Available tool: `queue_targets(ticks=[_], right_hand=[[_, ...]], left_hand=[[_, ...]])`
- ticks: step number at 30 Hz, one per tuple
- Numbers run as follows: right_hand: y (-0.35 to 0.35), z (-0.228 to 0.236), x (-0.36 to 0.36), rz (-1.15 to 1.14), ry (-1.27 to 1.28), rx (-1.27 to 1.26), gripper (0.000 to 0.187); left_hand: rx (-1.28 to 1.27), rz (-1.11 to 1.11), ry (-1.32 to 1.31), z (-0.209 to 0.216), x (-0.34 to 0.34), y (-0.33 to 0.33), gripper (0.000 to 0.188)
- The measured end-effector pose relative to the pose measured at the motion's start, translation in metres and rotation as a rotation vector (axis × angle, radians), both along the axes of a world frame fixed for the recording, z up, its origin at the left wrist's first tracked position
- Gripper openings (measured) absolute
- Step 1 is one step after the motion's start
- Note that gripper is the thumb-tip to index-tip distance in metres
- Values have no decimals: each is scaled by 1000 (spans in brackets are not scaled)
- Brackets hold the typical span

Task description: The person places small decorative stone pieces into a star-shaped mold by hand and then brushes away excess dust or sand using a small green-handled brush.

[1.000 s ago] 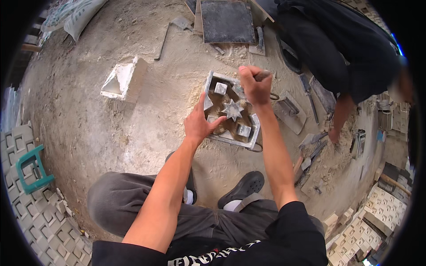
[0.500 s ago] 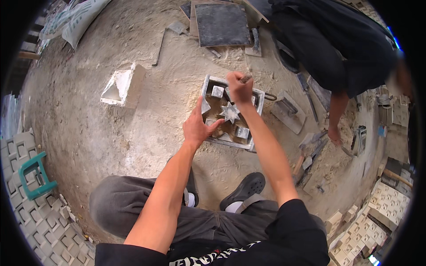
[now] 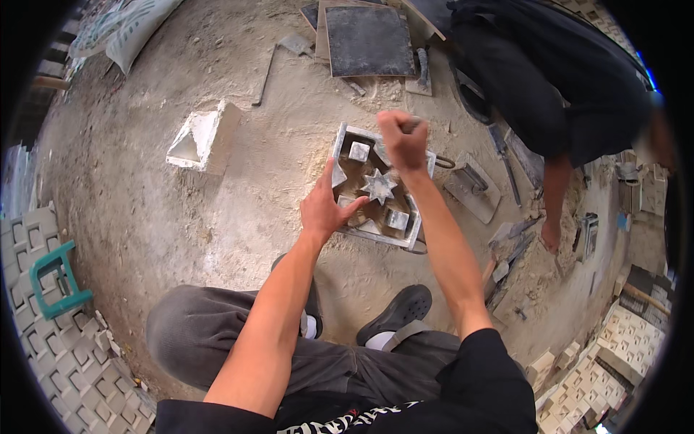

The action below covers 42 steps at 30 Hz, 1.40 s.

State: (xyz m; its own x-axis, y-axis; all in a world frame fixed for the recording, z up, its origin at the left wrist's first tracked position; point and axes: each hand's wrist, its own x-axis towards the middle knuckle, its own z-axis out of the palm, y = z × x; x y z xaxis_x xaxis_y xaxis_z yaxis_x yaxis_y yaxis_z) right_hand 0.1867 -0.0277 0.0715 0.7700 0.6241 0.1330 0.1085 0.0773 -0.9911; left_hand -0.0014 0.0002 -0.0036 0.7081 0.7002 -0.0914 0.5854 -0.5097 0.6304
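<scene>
A square metal mould (image 3: 424, 176), dusted grey, lies on the ground before me. Inside it stand an eight-pointed star block (image 3: 379, 186), a square block (image 3: 359, 151) and another square block (image 3: 397, 220), with brown material between them. My left hand (image 3: 322, 208) rests spread over the mould's near left corner, its index finger along the left wall and its thumb reaching inward. Above the far side, my right hand (image 3: 405, 145) is closed in a fist around a dark, blurred thing; its kind and lower end are hidden.
A white hollow block (image 3: 206, 137) sits to the left. Right of the mould lies a flat trowel (image 3: 473, 189); dark boards (image 3: 370, 41) are stacked beyond. A co-worker's hand (image 3: 550, 235) reaches down among tools at right. A green stool (image 3: 61, 278) and stacked patterned blocks (image 3: 79, 362) stand at far left.
My right fist has shifted slightly up and to the right, away from the mould's inside, still closed. My left hand keeps its place on the mould. The co-worker's hand has moved slightly down.
</scene>
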Motion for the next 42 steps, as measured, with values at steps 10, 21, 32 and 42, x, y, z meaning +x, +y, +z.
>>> queue_targets(ticks=[10, 21, 32, 42], right_hand=[[-7, -5, -10, 71, 31, -8, 38], [0, 7, -5, 69, -8, -1, 35], [-6, -4, 4, 60, 72, -12, 37], [-9, -13, -14, 107, -104, -84, 32]], left_hand=[[-41, -7, 3, 5, -2, 1, 108], [-78, 6, -1, 4, -4, 2, 108], [-53, 23, 28, 2, -7, -1, 106], [-112, -1, 60, 9, -3, 2, 108]])
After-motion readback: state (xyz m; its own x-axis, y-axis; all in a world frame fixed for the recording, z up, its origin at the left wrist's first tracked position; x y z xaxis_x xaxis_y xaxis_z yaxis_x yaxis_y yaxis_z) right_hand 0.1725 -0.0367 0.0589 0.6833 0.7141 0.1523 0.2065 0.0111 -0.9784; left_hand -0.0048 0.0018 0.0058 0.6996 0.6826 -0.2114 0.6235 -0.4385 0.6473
